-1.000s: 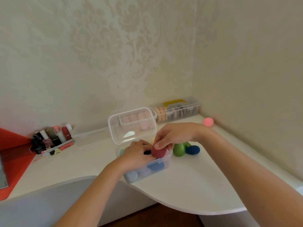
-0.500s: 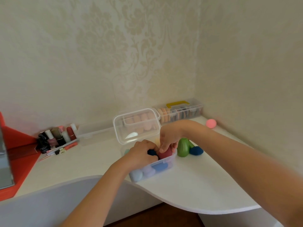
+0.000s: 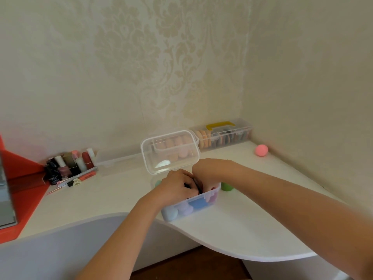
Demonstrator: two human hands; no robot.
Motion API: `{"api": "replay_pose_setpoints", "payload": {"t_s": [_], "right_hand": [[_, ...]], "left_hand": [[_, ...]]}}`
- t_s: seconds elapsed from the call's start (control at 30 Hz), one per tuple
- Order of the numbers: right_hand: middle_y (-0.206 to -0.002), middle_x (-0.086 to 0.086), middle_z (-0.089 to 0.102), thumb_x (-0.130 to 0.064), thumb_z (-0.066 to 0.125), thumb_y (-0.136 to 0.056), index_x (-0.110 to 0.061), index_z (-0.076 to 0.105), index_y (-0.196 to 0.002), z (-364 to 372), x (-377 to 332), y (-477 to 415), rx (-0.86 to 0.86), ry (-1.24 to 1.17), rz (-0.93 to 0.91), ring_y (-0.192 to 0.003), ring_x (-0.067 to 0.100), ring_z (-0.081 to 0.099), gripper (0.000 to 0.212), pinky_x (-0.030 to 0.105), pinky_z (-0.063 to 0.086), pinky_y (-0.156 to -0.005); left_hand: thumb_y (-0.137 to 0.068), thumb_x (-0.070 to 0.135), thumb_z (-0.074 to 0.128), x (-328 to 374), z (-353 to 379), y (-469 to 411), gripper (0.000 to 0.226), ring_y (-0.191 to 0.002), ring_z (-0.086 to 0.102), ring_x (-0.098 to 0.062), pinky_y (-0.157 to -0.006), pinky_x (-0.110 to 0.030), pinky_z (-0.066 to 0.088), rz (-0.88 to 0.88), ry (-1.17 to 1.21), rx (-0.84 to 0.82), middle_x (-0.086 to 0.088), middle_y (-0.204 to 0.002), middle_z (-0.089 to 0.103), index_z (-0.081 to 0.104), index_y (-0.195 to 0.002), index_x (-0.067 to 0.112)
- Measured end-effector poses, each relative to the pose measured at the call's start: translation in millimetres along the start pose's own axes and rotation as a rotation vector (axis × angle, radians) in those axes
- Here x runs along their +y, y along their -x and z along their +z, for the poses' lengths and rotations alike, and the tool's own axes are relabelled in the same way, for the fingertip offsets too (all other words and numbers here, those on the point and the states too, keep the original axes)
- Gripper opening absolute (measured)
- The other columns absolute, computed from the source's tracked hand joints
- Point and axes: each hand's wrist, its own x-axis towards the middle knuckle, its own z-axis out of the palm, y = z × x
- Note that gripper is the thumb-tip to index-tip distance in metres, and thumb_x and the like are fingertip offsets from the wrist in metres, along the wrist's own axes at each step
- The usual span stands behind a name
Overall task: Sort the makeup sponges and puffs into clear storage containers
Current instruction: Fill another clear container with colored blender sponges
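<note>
A clear storage box stands near the table's front edge with its lid open and upright. Blue, lilac and pale blue sponges show through its wall. Both my hands reach into it. My right hand comes from above with its fingers around a dark red sponge, low inside the box. My left hand lies over the box's left side, fingers bent down among the sponges, tips hidden. A green sponge stands just right of the box. A pink sponge lies far right by the wall.
A long clear case with a yellow handle holds flat puffs at the back wall. Peach puffs show through the open lid. Nail polish bottles and small cosmetics crowd the back left beside an orange tray. The table edge curves inward below the box.
My right hand has lowered the dark red sponge from above the box rim down into the box. My left hand stays in the box. The camera moved slightly.
</note>
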Motion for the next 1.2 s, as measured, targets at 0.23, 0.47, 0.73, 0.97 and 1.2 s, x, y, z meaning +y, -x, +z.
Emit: {"api": "replay_pose_setpoints", "payload": {"t_s": [0.23,0.47,0.73,0.97,1.2], "right_hand": [[-0.057,-0.003,0.048,-0.026,0.079,-0.071,-0.013,0.057,-0.062,1.0,-1.9,-1.0,-0.073,0.052,0.007,-0.067,0.018,0.051,0.027,0.022,0.035,-0.053],[-0.059,-0.002,0.049,-0.026,0.078,-0.072,-0.009,0.065,-0.076,4.4,-2.0,-3.5,-0.023,0.011,0.029,-0.063,0.017,0.048,0.022,0.022,0.032,-0.052],[-0.1,0.005,0.068,-0.023,0.062,-0.085,-0.01,0.068,-0.097,17.9,13.1,34.2,0.465,-0.685,0.183,-0.079,0.013,0.057,0.018,0.025,0.045,-0.07],[-0.148,-0.006,0.028,-0.046,0.075,-0.074,-0.027,0.019,-0.147,85.5,-7.5,40.2,0.604,-0.85,0.139,-0.131,0.01,0.037,0.094,0.025,0.033,-0.104],[-0.152,-0.002,0.031,-0.033,0.073,-0.08,-0.023,-0.001,-0.151,101.9,-15.9,22.5,0.604,-0.92,0.135,-0.136,0.012,0.037,0.104,0.022,0.029,-0.108]], "left_hand": [[-0.073,0.021,0.059,-2.5,-5.3,-0.1,0.015,-0.082,0.056,-0.009,-0.073,-0.029,0.049,-0.007,-0.002,-0.049,0.013,-0.095,0.063,0.065,-0.061,0.014],[-0.072,0.023,0.066,2.5,-0.7,3.7,0.017,-0.08,0.059,-0.003,-0.066,-0.012,0.039,-0.01,0.018,0.081,0.019,-0.087,0.063,0.064,-0.066,0.038],[-0.07,0.032,0.073,10.9,-1.5,6.6,0.014,-0.082,0.061,-0.015,-0.076,-0.032,0.052,-0.115,-0.038,0.173,0.005,-0.087,0.066,0.066,-0.079,0.025],[-0.083,0.026,0.067,3.9,-18.2,11.5,0.018,-0.103,0.053,-0.007,-0.076,-0.018,0.037,-0.105,0.225,0.52,0.011,-0.112,0.058,0.064,-0.101,0.026],[-0.091,0.037,0.055,-32.5,-59.1,12.7,0.059,-0.126,0.045,-0.027,-0.102,-0.037,0.036,-0.511,0.675,0.804,-0.01,-0.141,0.043,0.036,-0.141,0.011]]}}
